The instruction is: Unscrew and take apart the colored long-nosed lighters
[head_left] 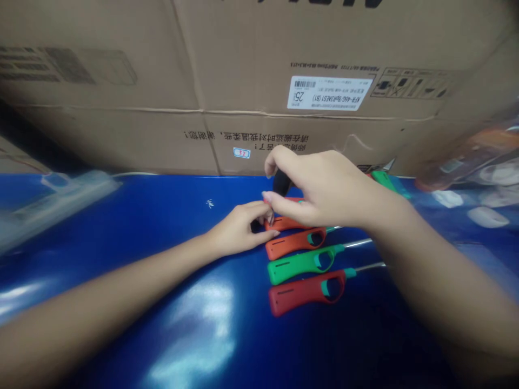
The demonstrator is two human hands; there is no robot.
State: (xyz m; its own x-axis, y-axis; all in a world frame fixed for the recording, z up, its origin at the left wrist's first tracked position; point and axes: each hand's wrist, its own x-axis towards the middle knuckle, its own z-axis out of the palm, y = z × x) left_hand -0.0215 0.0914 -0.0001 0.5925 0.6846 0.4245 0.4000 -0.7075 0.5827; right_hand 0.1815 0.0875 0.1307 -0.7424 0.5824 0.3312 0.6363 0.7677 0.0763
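Several long-necked lighters lie in a row on the blue surface, among them a dark red one (306, 292), a green one (304, 265) and an orange one (294, 242). Another orange lighter (286, 223) lies above these, partly covered. My left hand (239, 229) rests at its handle end, thumb and fingers curled round that end. Above the row is my right hand (320, 186), its fingers bent around a black object (281, 183), perhaps a tool handle. The far part of that object is hidden behind the hand.
A large cardboard box (251, 65) with a white label stands along the back. At the left lies a clear plastic item (77, 200). Orange and transparent packages (478, 156) are at the right, with white pieces (487, 217) near them.
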